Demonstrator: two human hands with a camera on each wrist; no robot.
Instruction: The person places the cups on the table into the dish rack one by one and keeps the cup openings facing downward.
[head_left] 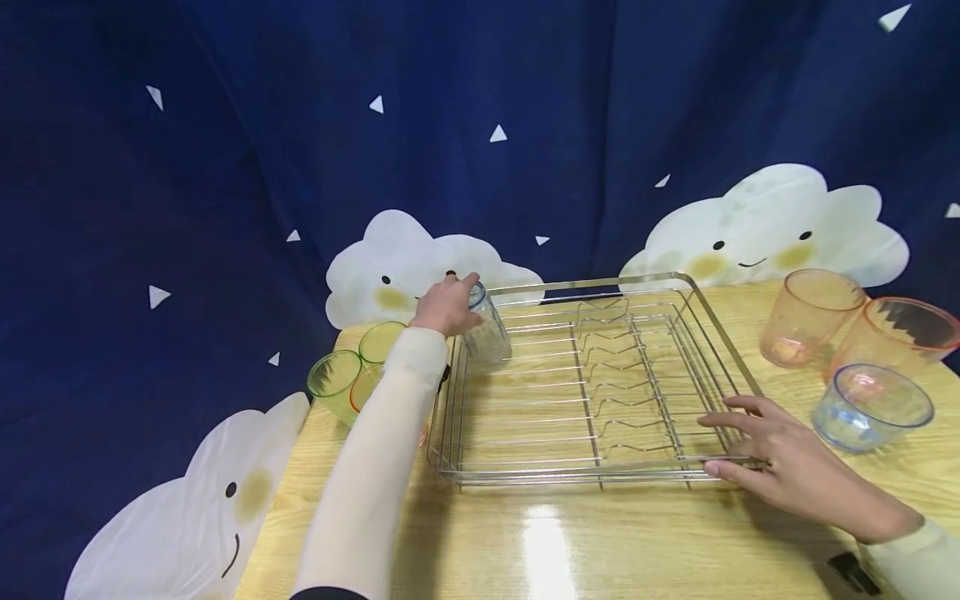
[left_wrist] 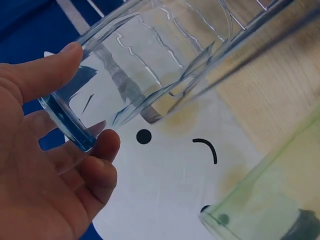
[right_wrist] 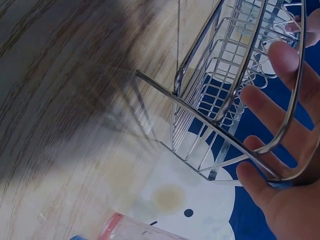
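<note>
My left hand (head_left: 448, 307) holds a clear blue-tinted glass (head_left: 489, 337) by its thick base at the far left corner of a metal wire dish rack (head_left: 723, 336). The glass is upside down, its mouth toward the rack's wires. In the left wrist view the thumb lies along the side of the glass (left_wrist: 125, 75), and the other fingers bend about the base. At the near right corner of the rack, my right hand (head_left: 780, 458) rests with spread, fairly straight fingers over the rim. Its thumb is at the front wires.
Left of the rack stand two green glasses (head_left: 333, 379) and an orange-rimmed one (head_left: 364, 388), partly behind my left sleeve. To the right are two orange glasses (head_left: 813, 321) and a blue-rimmed cup (head_left: 870, 412). A dark blue curtain (head_left: 465, 150) with clouds hangs behind the wooden table (head_left: 487, 542).
</note>
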